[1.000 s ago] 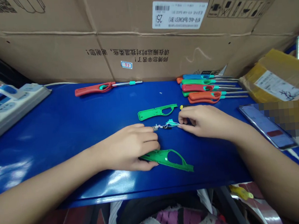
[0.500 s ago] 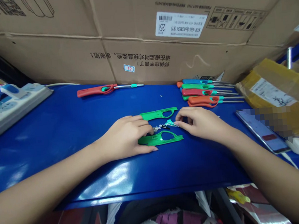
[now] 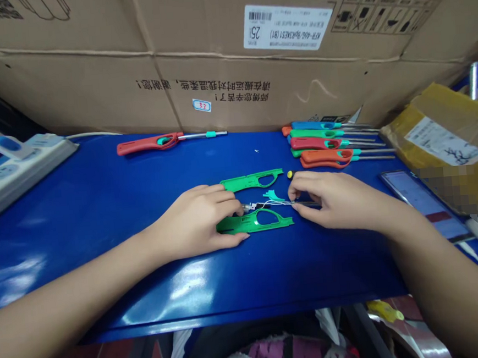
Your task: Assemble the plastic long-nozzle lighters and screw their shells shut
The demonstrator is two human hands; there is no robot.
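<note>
Two green lighter shell halves lie on the blue table (image 3: 101,212): one (image 3: 251,181) further back, one (image 3: 259,221) nearer me. My left hand (image 3: 198,221) rests on the near shell's left end, fingers closed on the metal end of the lighter's inner mechanism (image 3: 261,205). My right hand (image 3: 335,199) pinches the other end of that mechanism with its thin white wire. A small teal trigger piece (image 3: 272,195) lies between the shells. A small yellow part (image 3: 290,174) sits by my right knuckles.
Several assembled lighters (image 3: 327,144) are stacked at the back right; a red lighter (image 3: 153,143) lies at the back left. Cardboard boxes (image 3: 221,53) wall the rear. A power strip (image 3: 18,169) sits left; a phone (image 3: 427,203) and yellow parcel (image 3: 447,140) sit right.
My left hand dragged the near green shell from the table's front edge up beside the mechanism. My right hand then drew the wire out to the right, straightening the mechanism.
</note>
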